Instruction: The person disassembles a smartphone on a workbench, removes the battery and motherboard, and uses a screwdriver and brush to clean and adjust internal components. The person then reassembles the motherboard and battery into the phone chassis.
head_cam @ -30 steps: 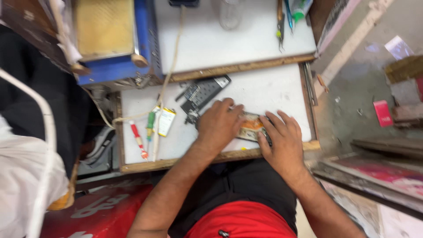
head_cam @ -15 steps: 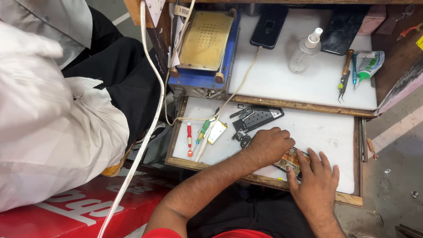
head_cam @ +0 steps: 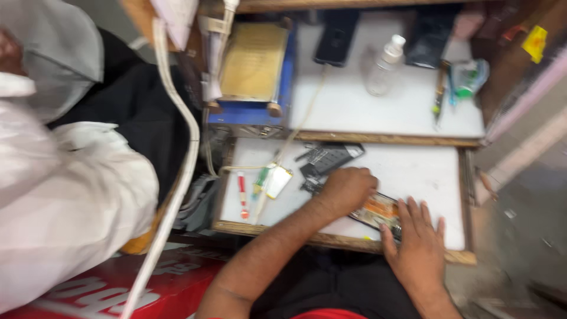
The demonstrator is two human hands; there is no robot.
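An opened phone with orange and dark insides lies near the front of a white work board with a wooden rim. My left hand rests curled over the phone's far end. Spread flat, the fingers of my right hand press on its near end at the wooden front edge. A black phone part lies just beyond my left hand. The picture is blurred, so finer detail is lost.
A red-handled screwdriver, a green-handled tool and a white cable lie at the left. On the upper shelf sit a blue-framed brass plate, a black phone and a clear spray bottle. A person in white stands left.
The view has swung left and closer, bringing the person in white into the picture. Both hands stay on the opened phone; my right hand sits nearer the front edge.
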